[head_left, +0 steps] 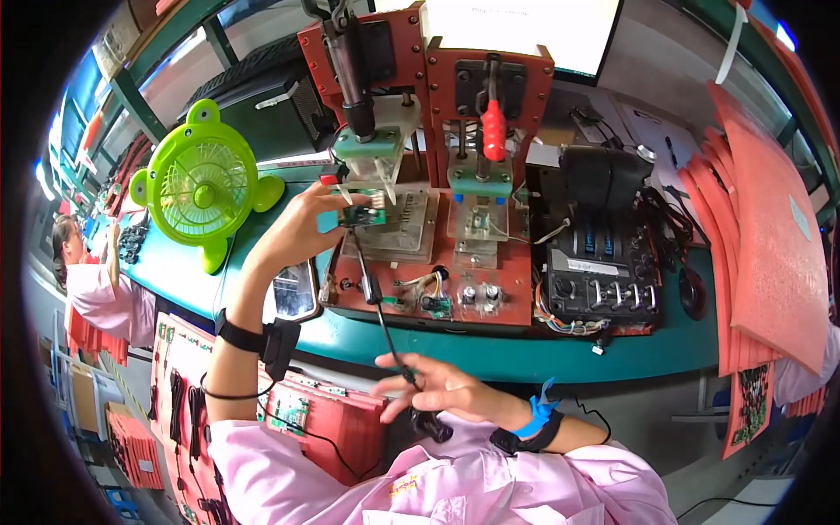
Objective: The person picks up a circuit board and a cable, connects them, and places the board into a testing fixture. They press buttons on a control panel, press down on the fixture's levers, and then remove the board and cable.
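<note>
My left hand (302,223) pinches a small green circuit board (372,214) by its left edge, in front of the left press of a red test fixture (512,302). From the board a black cable (384,325) with a thick sleeve runs down toward my body. My right hand (459,391) has its fingers loosely around this cable, and a bundled black part (430,426) of it hangs below the palm. Above the fixture's other station, a red-handled toggle clamp (494,131) stands upright.
A green fan (203,194) stands left on the green bench (402,350), near a phone (293,290). A black control unit (604,254) and a mouse (692,293) are to the right, beside stacked pink foam sheets (770,236). Another person (109,293) sits far left.
</note>
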Available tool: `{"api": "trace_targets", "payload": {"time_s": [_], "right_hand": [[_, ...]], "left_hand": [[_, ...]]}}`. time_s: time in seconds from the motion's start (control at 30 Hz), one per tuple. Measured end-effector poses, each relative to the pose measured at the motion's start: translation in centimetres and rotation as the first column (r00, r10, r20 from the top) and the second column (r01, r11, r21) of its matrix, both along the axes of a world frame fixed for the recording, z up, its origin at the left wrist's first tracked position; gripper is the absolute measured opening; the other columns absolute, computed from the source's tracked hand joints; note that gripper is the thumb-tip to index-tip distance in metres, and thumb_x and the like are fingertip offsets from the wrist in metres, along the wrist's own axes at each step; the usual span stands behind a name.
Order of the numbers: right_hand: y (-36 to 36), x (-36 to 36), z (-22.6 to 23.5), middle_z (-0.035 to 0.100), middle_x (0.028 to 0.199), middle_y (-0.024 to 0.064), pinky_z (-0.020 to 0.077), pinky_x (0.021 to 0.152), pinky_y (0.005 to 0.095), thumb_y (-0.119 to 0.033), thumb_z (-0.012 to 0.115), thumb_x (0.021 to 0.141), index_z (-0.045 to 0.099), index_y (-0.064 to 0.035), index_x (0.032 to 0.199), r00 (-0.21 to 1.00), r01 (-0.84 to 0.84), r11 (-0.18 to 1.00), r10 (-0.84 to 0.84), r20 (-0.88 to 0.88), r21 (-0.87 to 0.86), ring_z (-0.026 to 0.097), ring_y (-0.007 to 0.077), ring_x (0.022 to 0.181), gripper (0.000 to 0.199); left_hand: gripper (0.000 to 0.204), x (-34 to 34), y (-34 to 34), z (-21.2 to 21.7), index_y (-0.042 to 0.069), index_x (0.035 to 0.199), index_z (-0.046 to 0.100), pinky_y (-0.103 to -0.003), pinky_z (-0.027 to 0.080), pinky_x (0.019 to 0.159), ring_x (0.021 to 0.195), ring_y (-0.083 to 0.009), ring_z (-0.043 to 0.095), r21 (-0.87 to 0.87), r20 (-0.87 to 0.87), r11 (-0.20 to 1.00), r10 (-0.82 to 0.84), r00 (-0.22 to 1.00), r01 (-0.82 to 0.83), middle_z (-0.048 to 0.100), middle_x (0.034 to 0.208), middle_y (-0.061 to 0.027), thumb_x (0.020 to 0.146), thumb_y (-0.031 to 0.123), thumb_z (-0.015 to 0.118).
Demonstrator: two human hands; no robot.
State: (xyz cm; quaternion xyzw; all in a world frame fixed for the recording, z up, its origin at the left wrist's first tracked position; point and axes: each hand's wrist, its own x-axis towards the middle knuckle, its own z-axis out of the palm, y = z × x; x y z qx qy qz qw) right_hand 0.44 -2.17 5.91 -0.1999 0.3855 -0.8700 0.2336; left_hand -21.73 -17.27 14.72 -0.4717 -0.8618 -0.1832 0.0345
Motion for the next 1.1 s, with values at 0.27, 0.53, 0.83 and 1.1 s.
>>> {"api": "trace_targets", "payload": {"time_s": [0.27,0.53,0.83,1.1], "right_hand": [[-1.0,-1.2,-0.7,0.048,0.112,0.0146,0.0338,0.089,0.03,-0.017,0.049,0.084,0.019,-0.0055,0.133,0.987,-0.154,0.987,0.156,0.03,-0.043,0.053,0.0159,0.093,0.058],[-1.3,-1.5,-0.4,0.048,0.115,0.0149,0.0325,0.091,0.0314,-0.014,0.047,0.082,0.02,-0.0028,0.132,0.989,-0.149,0.989,0.148,-0.016,-0.025,0.047,0.0183,0.105,0.057],[-0.9,-0.1,-6.1,0.047,0.118,0.01,0.0313,0.092,0.029,-0.02,0.053,0.081,0.031,-0.0044,0.128,0.927,-0.133,0.99,0.112,0.358,0.035,0.04,0.0158,0.111,0.054],[-0.4,0.2,-4.9,0.052,0.11,0.0113,0.0365,0.085,0.0258,-0.027,0.057,0.078,0.045,-0.0018,0.116,0.978,-0.085,0.808,0.179,-0.106,0.583,0.049,0.0167,0.102,0.048]], "left_hand": [[0.049,-1.2,2.1,0.9,0.012,0.111,0.055,-0.037,0.039,0.086,0.102,-0.0329,0.049,-0.03,0.398,0.961,-0.239,0.886,0.273,0.052,0.109,-0.0195,0.063,0.002,0.058],[0.042,-1.8,2.1,0.2,0.014,0.113,0.055,-0.037,0.038,0.087,0.103,-0.0304,0.048,0.038,0.256,0.936,-0.346,0.903,0.349,0.053,0.109,-0.0185,0.071,0.012,0.058],[0.022,-0.4,-1.7,12.3,0.007,0.092,0.062,-0.029,0.042,0.078,0.088,-0.0202,0.057,0.089,-0.009,0.862,-0.501,0.865,0.5,0.063,0.082,-0.0058,0.072,0.013,0.056],[0.022,-5.8,7.0,23.9,0.005,0.079,0.056,-0.032,0.05,0.057,0.053,-0.0157,0.055,0.77,0.273,0.628,-0.162,0.948,-0.114,0.059,0.067,-0.008,0.083,0.028,0.054]]}}
